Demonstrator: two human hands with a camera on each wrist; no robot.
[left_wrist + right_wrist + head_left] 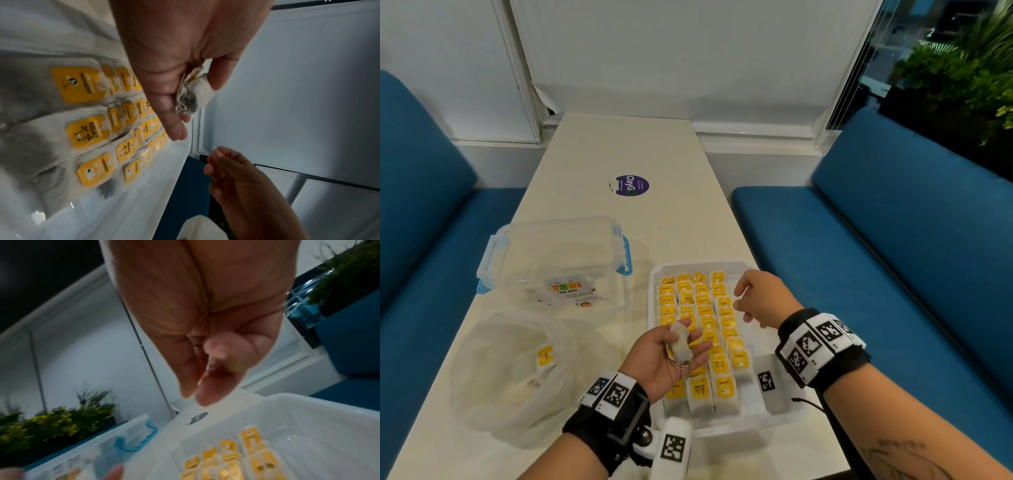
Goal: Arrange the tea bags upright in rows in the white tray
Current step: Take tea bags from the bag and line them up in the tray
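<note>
The white tray (722,265) holds several rows of upright tea bags (703,310) with yellow tags; its right strip is bare. My left hand (697,334) is palm up over the tray's near left part, and its thumb pins a small crumpled tea bag (680,344) against the fingers. The left wrist view shows that bag (193,97) under the thumb, with the rows (88,131) beneath. My right hand (739,298) hovers over the tray's far right, fingers loosely curled and thumb close to forefinger. Nothing shows between them in the right wrist view (197,394).
A crumpled clear plastic bag (517,377) lies at the left with one yellow-tagged tea bag (545,356) inside. Behind it stands a clear lidded box with blue latches (558,253). A purple sticker (631,185) is on the white table; blue benches flank both sides.
</note>
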